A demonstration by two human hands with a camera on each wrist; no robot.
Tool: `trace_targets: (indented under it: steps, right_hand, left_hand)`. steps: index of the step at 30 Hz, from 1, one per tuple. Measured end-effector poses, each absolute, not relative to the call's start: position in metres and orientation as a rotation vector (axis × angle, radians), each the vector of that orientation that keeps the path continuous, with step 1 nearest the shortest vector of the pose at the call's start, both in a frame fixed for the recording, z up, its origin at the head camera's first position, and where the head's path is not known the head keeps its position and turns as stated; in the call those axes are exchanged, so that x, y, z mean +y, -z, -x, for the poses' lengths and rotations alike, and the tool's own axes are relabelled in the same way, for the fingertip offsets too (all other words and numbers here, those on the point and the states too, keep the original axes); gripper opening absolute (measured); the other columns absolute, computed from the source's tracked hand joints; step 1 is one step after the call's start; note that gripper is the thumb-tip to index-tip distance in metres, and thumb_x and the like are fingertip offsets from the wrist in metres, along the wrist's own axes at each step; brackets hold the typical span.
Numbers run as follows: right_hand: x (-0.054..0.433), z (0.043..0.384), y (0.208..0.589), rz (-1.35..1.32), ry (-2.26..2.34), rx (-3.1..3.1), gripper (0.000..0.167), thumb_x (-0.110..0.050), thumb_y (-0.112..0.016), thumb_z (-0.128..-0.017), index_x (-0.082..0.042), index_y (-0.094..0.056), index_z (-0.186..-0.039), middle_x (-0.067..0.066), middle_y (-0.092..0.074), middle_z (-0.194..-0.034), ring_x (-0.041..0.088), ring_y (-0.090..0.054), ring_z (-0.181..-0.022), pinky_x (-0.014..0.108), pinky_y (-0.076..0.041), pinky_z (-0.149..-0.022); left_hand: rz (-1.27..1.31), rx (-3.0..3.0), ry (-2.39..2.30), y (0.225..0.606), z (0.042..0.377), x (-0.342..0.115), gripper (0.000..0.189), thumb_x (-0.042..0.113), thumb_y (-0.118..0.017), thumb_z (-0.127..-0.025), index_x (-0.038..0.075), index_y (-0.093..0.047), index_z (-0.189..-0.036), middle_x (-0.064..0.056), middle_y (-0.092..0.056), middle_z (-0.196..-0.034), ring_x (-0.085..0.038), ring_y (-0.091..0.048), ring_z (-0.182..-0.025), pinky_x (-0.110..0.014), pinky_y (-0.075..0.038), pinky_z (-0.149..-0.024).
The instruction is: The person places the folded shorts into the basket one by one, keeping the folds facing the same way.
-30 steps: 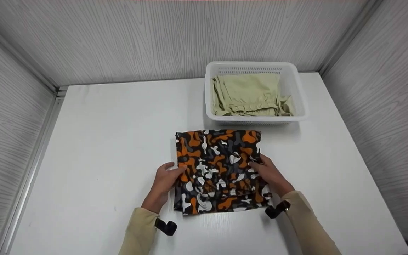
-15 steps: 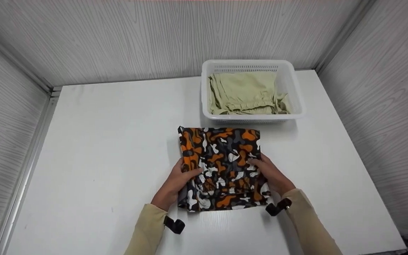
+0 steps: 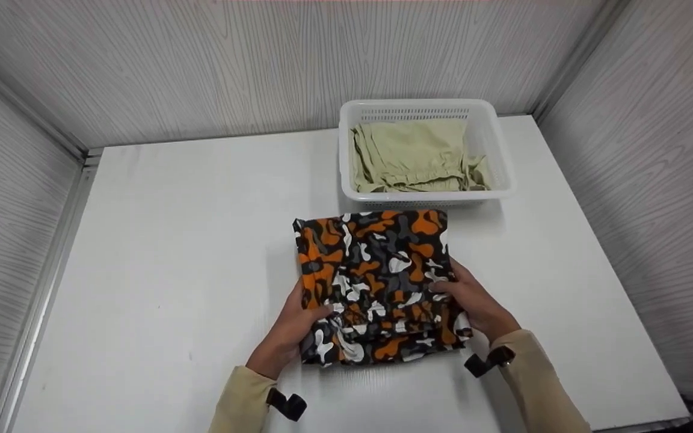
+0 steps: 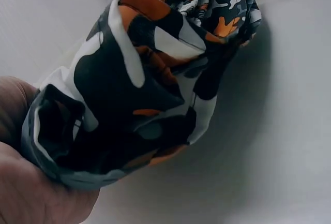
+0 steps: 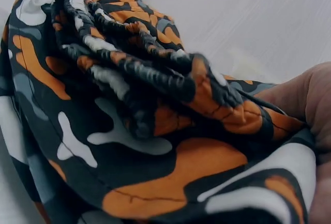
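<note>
A folded garment (image 3: 376, 258) in orange, black, white and grey camouflage print is held level in front of me, its shadow falling on the table. My left hand (image 3: 291, 328) grips its left side, thumb on top and fingers underneath. On the opposite side my right hand (image 3: 480, 305) holds it the same way, thumb over the upper layer. Gathered elastic bands (image 5: 124, 74) show across the near part in the right wrist view. The left wrist view shows the rolled fold (image 4: 57, 131) of cloth in the left palm (image 4: 41, 195).
Just beyond the garment's far edge stands a white plastic basket (image 3: 428, 196) with perforated sides. Folded beige clothing (image 3: 415, 147) with a gathered edge lies in it. The white table (image 3: 178, 252) is bounded by grey wood-grain panels (image 3: 214, 66) at the back and sides.
My left hand has slid further round the garment's left side, pushing fingers beneath it. The garment now looks raised and slightly nearer the basket, both hands holding it.
</note>
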State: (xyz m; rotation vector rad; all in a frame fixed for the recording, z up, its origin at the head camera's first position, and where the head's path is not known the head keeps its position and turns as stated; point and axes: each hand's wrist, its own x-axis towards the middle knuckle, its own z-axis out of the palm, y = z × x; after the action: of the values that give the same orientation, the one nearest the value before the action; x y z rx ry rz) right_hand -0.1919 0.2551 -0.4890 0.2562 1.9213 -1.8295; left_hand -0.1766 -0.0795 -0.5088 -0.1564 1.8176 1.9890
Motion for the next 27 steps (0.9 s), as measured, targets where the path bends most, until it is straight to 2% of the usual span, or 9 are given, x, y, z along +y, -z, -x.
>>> trace_targets:
  steps: [3,5,10,15,19,24,27]
  right_hand:
    - [0.263,0.196,0.462,-0.201,1.85,1.965,0.08,-0.013,-0.064,-0.096,-0.024,-0.021,-0.163,0.014,-0.049,-0.141,0.024,-0.059,-0.106,0.038,-0.051,-0.088]
    - [0.269,0.203,0.442,-0.194,1.858,2.001,0.08,-0.014,-0.065,-0.097,-0.027,-0.023,-0.163,0.011,-0.051,-0.139,0.021,-0.061,-0.097,0.035,-0.054,-0.081]
    - [0.285,0.235,0.394,-0.181,1.887,2.078,0.078,-0.013,-0.064,-0.098,-0.031,-0.024,-0.162,0.008,-0.053,-0.132,0.018,-0.06,-0.084,0.032,-0.055,-0.066]
    - [0.297,0.279,0.358,-0.186,1.906,2.17,0.069,-0.009,-0.063,-0.098,-0.03,-0.035,-0.158,0.009,-0.052,-0.125,0.019,-0.059,-0.09,0.031,-0.053,-0.071]
    - [0.299,0.313,0.343,-0.219,1.871,2.311,0.066,-0.005,-0.063,-0.096,-0.03,-0.043,-0.154,0.008,-0.052,-0.13,0.021,-0.059,-0.1,0.034,-0.053,-0.081]
    - [0.293,0.342,0.348,-0.176,1.732,2.532,0.068,0.001,-0.058,-0.096,-0.029,-0.043,-0.154,0.005,-0.048,-0.147,0.023,-0.049,-0.124,0.04,-0.043,-0.1]
    - [0.285,0.353,0.364,-0.137,1.707,2.589,0.07,0.008,-0.054,-0.095,-0.026,-0.043,-0.155,0.006,-0.048,-0.149,0.024,-0.049,-0.126,0.041,-0.044,-0.098]
  left_hand:
    - [0.092,1.769,-2.054,0.485,0.184,-0.076,0.083,0.003,-0.067,-0.092,0.021,-0.025,-0.161,-0.016,-0.046,-0.141,-0.03,-0.049,-0.121,-0.038,-0.042,-0.099]
    - [0.046,1.748,-2.09,0.467,0.193,-0.07,0.084,0.002,-0.067,-0.092,0.023,-0.024,-0.161,-0.015,-0.046,-0.142,-0.029,-0.05,-0.123,-0.038,-0.043,-0.099]
    - [-0.047,1.769,-2.127,0.425,0.234,-0.05,0.085,0.001,-0.067,-0.092,0.025,-0.024,-0.161,-0.009,-0.047,-0.145,-0.027,-0.05,-0.127,-0.039,-0.043,-0.103]
    - [-0.049,1.778,-2.121,0.396,0.286,-0.029,0.08,0.0,-0.068,-0.092,0.026,-0.031,-0.157,-0.007,-0.051,-0.139,-0.025,-0.053,-0.123,-0.037,-0.044,-0.103]
    - [-0.011,1.79,-2.096,0.388,0.323,-0.017,0.083,-0.001,-0.067,-0.091,0.027,-0.028,-0.159,-0.005,-0.048,-0.144,-0.023,-0.05,-0.128,-0.035,-0.042,-0.106]
    - [0.071,1.847,-2.021,0.396,0.354,-0.008,0.085,-0.001,-0.064,-0.092,0.027,-0.024,-0.161,-0.004,-0.039,-0.155,-0.022,-0.04,-0.14,-0.034,-0.035,-0.113]
    - [0.129,1.88,-1.972,0.406,0.362,-0.007,0.082,0.0,-0.062,-0.094,0.028,-0.023,-0.161,-0.004,-0.037,-0.156,-0.023,-0.036,-0.143,-0.036,-0.033,-0.115]
